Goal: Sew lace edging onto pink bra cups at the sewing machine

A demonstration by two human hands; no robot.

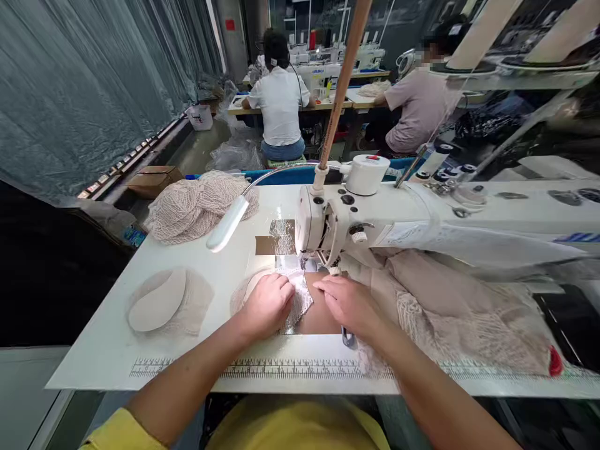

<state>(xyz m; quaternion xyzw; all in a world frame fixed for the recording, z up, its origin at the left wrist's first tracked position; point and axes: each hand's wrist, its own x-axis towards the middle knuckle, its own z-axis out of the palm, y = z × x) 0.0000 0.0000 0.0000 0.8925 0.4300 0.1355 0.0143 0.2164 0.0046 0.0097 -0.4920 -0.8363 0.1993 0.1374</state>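
Note:
My left hand point(270, 304) presses, with curled fingers, on a pale lace fabric piece point(300, 297) under the sewing machine's head point(323, 219). Part of a smooth cream pad point(255, 282) shows behind that hand. Close to the needle area, my right hand point(347, 304) is closed, its fingers bent and held together over the brown bed surface point(319, 312); what they grip is hidden. A metal loop point(347, 337), like a small tool's end, sticks out below this hand. The presser foot is partly hidden.
A cream pad point(159, 300) on sheer fabric lies at left. Bundled lace point(197, 206) sits at the back left, beige lace fabric point(450, 306) at right. A lamp point(228, 224) hangs over the table. A dark phone-like slab point(569, 325) lies far right. Two people sit at machines beyond.

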